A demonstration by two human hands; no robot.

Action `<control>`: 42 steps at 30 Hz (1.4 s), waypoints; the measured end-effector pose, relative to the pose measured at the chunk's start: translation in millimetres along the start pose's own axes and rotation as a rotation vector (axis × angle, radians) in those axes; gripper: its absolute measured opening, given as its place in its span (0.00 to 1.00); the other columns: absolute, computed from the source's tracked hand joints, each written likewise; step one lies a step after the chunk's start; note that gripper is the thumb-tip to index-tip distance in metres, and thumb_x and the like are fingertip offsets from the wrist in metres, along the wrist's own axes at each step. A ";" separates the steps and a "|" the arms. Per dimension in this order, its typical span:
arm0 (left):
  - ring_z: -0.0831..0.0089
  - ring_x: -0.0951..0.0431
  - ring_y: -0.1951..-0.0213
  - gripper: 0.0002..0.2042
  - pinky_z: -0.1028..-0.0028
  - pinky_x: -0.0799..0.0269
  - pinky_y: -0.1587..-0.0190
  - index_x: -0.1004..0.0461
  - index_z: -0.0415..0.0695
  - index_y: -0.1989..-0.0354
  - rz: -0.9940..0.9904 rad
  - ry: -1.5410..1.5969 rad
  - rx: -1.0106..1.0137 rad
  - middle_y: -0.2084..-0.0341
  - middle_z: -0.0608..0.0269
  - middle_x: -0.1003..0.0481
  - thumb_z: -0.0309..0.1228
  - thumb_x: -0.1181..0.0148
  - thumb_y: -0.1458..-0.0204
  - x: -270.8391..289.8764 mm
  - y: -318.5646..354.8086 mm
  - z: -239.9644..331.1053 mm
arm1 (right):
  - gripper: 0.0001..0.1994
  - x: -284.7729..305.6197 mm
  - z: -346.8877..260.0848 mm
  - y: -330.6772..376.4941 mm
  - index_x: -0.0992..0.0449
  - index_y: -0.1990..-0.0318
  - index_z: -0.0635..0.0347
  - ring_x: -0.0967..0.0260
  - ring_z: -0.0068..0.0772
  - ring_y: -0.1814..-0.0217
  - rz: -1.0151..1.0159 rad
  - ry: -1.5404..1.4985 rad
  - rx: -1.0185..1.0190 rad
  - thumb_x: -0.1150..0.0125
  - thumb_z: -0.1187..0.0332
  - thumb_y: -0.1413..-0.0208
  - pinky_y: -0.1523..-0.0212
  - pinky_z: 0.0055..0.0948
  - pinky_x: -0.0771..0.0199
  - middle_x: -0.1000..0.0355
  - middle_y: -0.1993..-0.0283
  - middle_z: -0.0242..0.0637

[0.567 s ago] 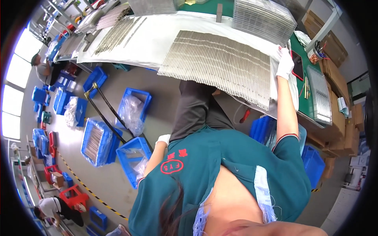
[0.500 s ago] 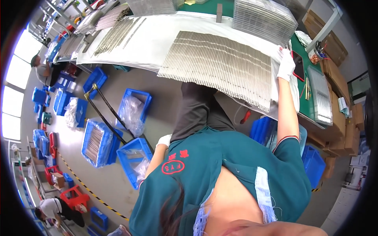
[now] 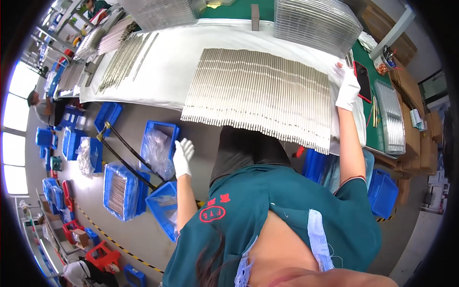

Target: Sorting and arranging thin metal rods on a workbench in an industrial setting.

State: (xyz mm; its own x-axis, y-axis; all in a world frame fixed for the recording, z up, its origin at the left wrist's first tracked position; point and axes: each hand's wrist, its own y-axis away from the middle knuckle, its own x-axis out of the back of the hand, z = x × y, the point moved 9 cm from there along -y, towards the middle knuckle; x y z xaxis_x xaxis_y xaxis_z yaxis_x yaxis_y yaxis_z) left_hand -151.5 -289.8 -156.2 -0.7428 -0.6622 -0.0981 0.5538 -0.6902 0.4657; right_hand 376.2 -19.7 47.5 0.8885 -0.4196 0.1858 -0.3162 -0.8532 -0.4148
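A wide row of thin silvery metal rods [image 3: 258, 95] lies side by side on the white cloth [image 3: 167, 57], their near ends at the table's front edge. My right hand [image 3: 348, 88], in a white glove with bare fingertips showing, is just right of the row, next to a red-edged phone [image 3: 362, 81]. Its fingers are bent around a small metallic piece that I cannot make out. My left hand [image 3: 182, 158], also white-gloved, hangs in the air before the table with fingers stretched out, holding nothing. Below it are blue crates on the floor.
Stacks of clear plastic trays [image 3: 315, 24] stand at the back, with a small grey block [image 3: 255, 18] between them. More rods [image 3: 122, 60] lie at the left. Blue crates [image 3: 158, 148] and a dark-handled trolley [image 3: 126, 153] occupy the floor. Cartons [image 3: 420, 129] line the right.
My left hand has risen from beside my leg, forward and leftward, fingers opening out. My right hand stays near the phone, where a small metallic piece now shows at its fingertips. The view has shifted.
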 end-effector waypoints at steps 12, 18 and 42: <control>0.86 0.38 0.83 0.22 0.85 0.47 0.79 0.25 0.43 0.74 -0.068 -0.237 -0.243 0.85 0.68 0.28 0.48 0.56 0.43 -69.5 10.2 100.3 | 0.27 -14.3 -17.9 16.1 0.27 0.57 0.71 0.29 0.33 0.54 -0.080 -0.014 -0.019 0.62 0.51 0.39 0.48 0.27 0.35 0.28 0.56 0.42; 0.84 0.37 0.78 0.18 0.83 0.44 0.72 0.29 0.41 0.79 -0.063 -0.209 -0.137 0.84 0.69 0.31 0.43 0.50 0.44 -78.4 23.4 108.5 | 0.26 -15.8 -16.6 15.1 0.27 0.57 0.71 0.30 0.34 0.54 -0.065 0.118 -0.011 0.63 0.53 0.38 0.48 0.28 0.35 0.28 0.55 0.43; 0.91 0.46 0.84 0.13 0.87 0.54 0.80 0.30 0.46 0.72 -0.154 -0.023 -0.088 0.85 0.76 0.33 0.43 0.51 0.44 -74.4 14.0 94.0 | 0.25 -14.5 9.8 11.2 0.27 0.57 0.70 0.29 0.33 0.54 -0.091 0.085 -0.076 0.62 0.53 0.38 0.49 0.27 0.34 0.27 0.57 0.42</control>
State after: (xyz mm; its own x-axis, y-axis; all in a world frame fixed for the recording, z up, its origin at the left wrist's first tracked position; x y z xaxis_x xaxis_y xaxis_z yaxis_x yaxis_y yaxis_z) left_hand -123.8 -222.8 -59.7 -0.8293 -0.5406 -0.1418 0.4629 -0.8066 0.3676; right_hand 363.1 -20.1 31.4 0.8843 -0.3616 0.2954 -0.2631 -0.9085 -0.3247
